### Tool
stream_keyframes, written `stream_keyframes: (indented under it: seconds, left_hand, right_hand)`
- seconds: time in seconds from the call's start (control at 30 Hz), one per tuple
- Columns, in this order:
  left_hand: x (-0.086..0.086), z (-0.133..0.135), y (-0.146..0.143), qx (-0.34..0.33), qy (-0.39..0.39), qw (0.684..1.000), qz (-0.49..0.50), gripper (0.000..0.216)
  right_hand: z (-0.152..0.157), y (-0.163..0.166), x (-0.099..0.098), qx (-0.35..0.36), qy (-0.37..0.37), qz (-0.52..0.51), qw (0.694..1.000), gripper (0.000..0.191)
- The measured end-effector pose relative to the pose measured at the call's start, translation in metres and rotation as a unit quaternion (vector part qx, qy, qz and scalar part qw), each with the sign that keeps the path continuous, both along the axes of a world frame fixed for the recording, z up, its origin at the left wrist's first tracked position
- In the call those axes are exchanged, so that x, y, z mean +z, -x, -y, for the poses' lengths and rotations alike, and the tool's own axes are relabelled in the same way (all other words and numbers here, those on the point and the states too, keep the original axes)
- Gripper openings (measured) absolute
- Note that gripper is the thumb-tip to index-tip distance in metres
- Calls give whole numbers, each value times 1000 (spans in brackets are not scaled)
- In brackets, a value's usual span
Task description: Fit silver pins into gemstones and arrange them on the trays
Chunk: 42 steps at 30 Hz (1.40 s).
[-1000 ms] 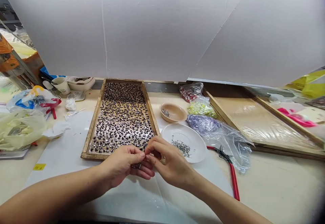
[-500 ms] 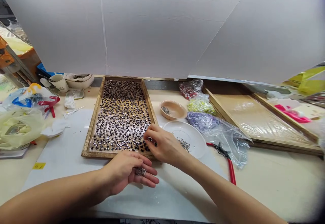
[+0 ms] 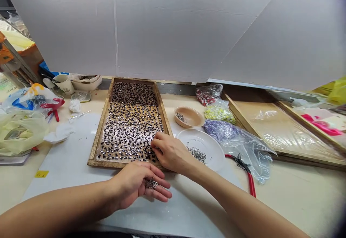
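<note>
A long wooden tray [image 3: 100,130] lies in front of me, covered with several small dark shiny beads [image 3: 129,122]. My right hand [image 3: 169,152] rests on the tray's near right corner, fingers pinched down among the beads. My left hand [image 3: 137,184] lies palm up just in front of the tray, fingers loosely curled, cradling a small cluster of silver metal pins [image 3: 151,184]. A white plate [image 3: 213,144] with more silver pins [image 3: 198,154] sits right of the tray.
A tan bowl [image 3: 189,117] with small bits stands behind the plate. Bags of coloured beads [image 3: 220,113] and red-handled pliers [image 3: 250,180] lie to the right, beside a second wooden tray [image 3: 273,130]. Cups, plastic bags and red scissors [image 3: 54,106] clutter the left. A white board rises behind.
My hands were pinched together in front of the tray; my right hand has since moved up onto the tray's beads, and my left hand opened palm up with the pins.
</note>
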<state>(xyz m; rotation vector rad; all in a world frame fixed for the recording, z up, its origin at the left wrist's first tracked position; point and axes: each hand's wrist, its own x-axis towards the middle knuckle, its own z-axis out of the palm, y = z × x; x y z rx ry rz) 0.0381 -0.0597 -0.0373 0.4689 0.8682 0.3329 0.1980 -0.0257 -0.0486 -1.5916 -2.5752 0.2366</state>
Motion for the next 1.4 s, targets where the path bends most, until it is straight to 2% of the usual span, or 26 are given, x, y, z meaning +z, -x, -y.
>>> stream_keyframes:
  seconds: [0.53, 0.7, 0.8, 0.93, 1.13, 1.27, 1.4]
  left_hand:
    - [-1, -2, -1, 9, 24, 1000, 18, 29]
    - [-1, -5, 1, 27, 24, 998, 55, 31]
    - [-2, -5, 1, 35, 7, 996, 83, 27]
    - [-5, -3, 0, 51, -3, 993, 102, 22]
    - [-5, 1, 0, 52, 2, 992, 115, 22]
    - [-2, 2, 1, 6, 26, 995, 96, 21]
    - [0, 5, 0, -37, 22, 999, 26, 28]
  right_hand:
    - [1, -5, -1, -1, 6, -18, 1000, 21]
    - [23, -8, 10, 0, -38, -134, 990, 15]
    - [41, -3, 18, 34, -14, -214, 976, 13]
    - [54, 7, 16, 45, -10, -234, 971, 13]
    - [53, 9, 12, 36, -39, -257, 965, 11]
    - [41, -4, 16, 9, -6, -295, 955, 11]
    - [25, -13, 10, -21, 18, -235, 972, 12]
